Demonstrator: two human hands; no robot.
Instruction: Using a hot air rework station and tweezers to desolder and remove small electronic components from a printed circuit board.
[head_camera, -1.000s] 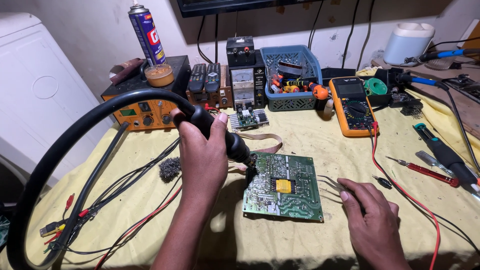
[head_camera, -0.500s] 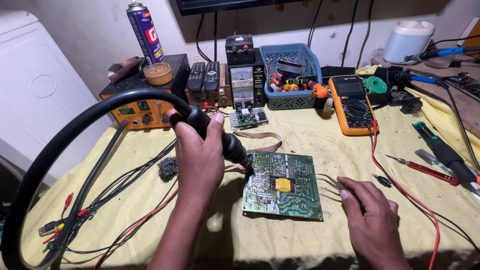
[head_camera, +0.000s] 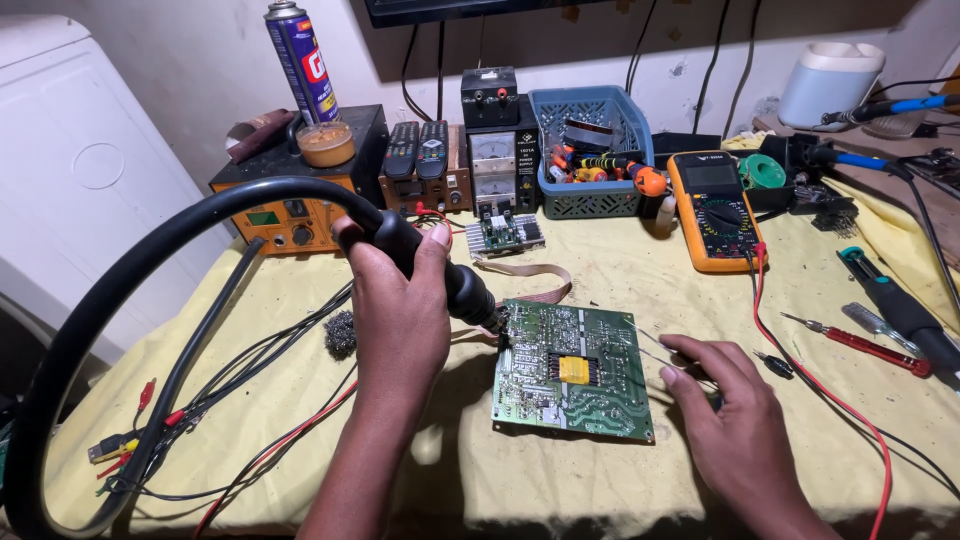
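While the person leaned over the yellow cloth (head_camera: 620, 480), the left hand (head_camera: 400, 320) was wrapped tight around the black handle of a hot-air tool (head_camera: 440, 270), fingers and thumb closed on it; its nozzle pointed down at the upper left edge of the green circuit board (head_camera: 575, 370), touching or just above it, I could not tell which; the tool's thick black hose (head_camera: 120, 290) looped away to the left in a wide arc. The board lay flat on the cloth near the middle of the table, a small yellow patch at its centre; the right hand (head_camera: 735, 430) rested just beside its right edge, fingers curled around thin tweezers (head_camera: 650, 345) whose tips reached over the board's right side, though how firmly they were pinched I could not tell. A tangle of black and red wires (head_camera: 250, 400) lay to the left; an orange multimeter (head_camera: 712, 210) sat behind the board to the right, a blue basket (head_camera: 590, 150) of small tools next to it, and a red-handled screwdriver (head_camera: 860, 345) lay near the right edge; an orange station (head_camera: 290, 215) stood at the back left.
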